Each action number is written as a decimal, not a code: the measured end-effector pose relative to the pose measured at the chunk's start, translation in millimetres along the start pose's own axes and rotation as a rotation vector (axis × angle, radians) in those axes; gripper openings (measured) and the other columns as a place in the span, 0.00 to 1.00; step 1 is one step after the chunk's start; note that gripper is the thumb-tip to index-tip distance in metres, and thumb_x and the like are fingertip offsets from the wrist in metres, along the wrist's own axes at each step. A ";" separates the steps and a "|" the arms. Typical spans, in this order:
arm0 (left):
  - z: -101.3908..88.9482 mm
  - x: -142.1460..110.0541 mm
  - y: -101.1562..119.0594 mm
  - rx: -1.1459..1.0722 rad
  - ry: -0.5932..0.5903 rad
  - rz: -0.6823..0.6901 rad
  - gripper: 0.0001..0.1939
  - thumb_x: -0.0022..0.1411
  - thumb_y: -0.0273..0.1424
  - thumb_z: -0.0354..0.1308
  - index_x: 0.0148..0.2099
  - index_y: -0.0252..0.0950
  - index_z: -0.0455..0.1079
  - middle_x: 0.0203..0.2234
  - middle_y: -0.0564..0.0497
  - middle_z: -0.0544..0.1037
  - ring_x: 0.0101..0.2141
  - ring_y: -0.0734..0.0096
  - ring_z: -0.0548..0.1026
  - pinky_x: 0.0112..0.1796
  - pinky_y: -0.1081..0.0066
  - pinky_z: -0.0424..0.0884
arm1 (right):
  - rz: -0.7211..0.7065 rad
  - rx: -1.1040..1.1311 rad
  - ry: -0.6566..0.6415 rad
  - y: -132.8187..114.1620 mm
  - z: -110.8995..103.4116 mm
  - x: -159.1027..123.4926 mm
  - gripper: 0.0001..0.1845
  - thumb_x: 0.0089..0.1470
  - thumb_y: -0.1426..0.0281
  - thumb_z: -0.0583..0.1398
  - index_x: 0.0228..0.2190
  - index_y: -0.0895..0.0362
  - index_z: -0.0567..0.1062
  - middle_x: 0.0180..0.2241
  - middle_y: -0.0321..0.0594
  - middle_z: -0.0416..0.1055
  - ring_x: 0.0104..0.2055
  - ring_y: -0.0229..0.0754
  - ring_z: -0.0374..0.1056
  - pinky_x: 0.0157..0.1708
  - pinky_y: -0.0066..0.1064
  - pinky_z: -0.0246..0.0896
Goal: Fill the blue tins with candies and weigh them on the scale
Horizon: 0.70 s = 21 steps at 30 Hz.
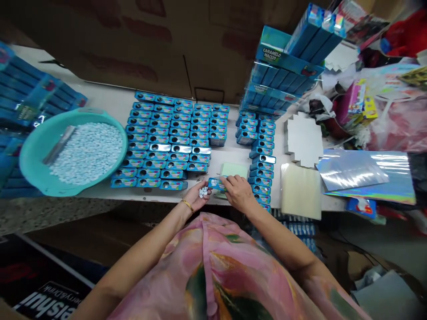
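My left hand (196, 198) is cupped, palm up, around a small heap of white candies (203, 192). My right hand (238, 192) grips a small blue candy box (215, 182) by its right end, and white candies show at its opening. The left fingertips are close by the box's left end; whether they touch it I cannot tell. Under and behind the box lies a pale green pad (235, 169). Rows of similar blue boxes (173, 164) with round dark openings stand to the left, and a narrower group (263, 173) stands to the right.
A turquoise basin (28, 166) of white candies with a scoop (59, 145) stands at left. Display cartons (273, 53) are stacked at back right. White card pieces (304, 140), cream sheets (301, 191) and silvery sheets (355, 171) lie further right. A large cardboard box (160, 49) borders the back.
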<state>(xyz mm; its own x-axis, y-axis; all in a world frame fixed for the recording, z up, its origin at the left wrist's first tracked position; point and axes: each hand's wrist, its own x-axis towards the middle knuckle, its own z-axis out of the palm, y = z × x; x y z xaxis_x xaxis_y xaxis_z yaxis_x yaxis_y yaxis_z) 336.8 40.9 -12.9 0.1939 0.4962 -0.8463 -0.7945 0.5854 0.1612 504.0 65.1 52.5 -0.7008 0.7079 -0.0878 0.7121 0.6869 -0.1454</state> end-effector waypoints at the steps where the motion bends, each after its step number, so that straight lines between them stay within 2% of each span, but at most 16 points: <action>1: 1.8 0.8 0.3 0.000 -0.007 -0.001 0.10 0.58 0.29 0.48 0.26 0.30 0.63 0.14 0.51 0.65 0.15 0.78 0.65 0.11 0.83 0.53 | 0.009 -0.019 -0.015 0.2 0.5 0.6 0.22 0.51 0.72 0.51 0.50 0.57 0.60 0.38 0.44 0.65 0.37 0.46 0.56 0.34 0.35 0.51; 4: 3.7 1.7 0.7 0.006 -0.028 -0.005 0.10 0.58 0.29 0.48 0.27 0.29 0.65 0.15 0.51 0.66 0.15 0.79 0.65 0.11 0.83 0.53 | 0.036 -0.056 -0.021 2.7 2.3 -0.6 0.21 0.51 0.72 0.51 0.49 0.57 0.60 0.38 0.45 0.65 0.37 0.45 0.55 0.34 0.35 0.50; 9: 4.6 3.3 -0.1 0.019 -0.034 -0.009 0.10 0.58 0.29 0.49 0.25 0.30 0.62 0.15 0.52 0.66 0.15 0.79 0.64 0.10 0.83 0.53 | -0.010 -0.088 0.025 -1.2 -3.8 -4.8 0.20 0.54 0.72 0.47 0.50 0.56 0.59 0.38 0.44 0.65 0.37 0.44 0.55 0.35 0.35 0.48; 14: 9.3 5.8 -2.0 0.023 -0.073 -0.021 0.10 0.58 0.28 0.48 0.26 0.30 0.63 0.16 0.51 0.66 0.16 0.79 0.64 0.11 0.83 0.54 | 0.029 -0.050 0.019 1.5 0.2 -4.1 0.20 0.53 0.72 0.49 0.49 0.56 0.60 0.37 0.45 0.65 0.37 0.45 0.56 0.34 0.35 0.50; 17: 8.6 6.9 -0.7 0.024 -0.089 -0.015 0.08 0.57 0.27 0.49 0.29 0.28 0.65 0.17 0.50 0.67 0.17 0.79 0.65 0.11 0.83 0.54 | 0.086 0.074 0.058 13.3 12.0 -5.0 0.22 0.50 0.71 0.52 0.49 0.56 0.60 0.38 0.44 0.65 0.38 0.45 0.56 0.37 0.35 0.52; 21: 0.3 6.1 4.9 0.038 -0.078 0.015 0.06 0.56 0.23 0.49 0.33 0.26 0.67 0.19 0.49 0.67 0.18 0.81 0.65 0.12 0.84 0.55 | 0.223 0.380 0.157 39.7 41.4 -3.6 0.20 0.49 0.70 0.55 0.46 0.58 0.64 0.38 0.43 0.65 0.40 0.44 0.59 0.40 0.34 0.56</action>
<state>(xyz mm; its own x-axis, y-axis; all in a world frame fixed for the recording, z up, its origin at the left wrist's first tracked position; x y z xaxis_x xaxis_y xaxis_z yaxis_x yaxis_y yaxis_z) 334.3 47.1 -17.1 0.2277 0.5526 -0.8018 -0.7757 0.6007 0.1937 533.1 83.1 6.2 -0.4966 0.8679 -0.0124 0.7582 0.4268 -0.4929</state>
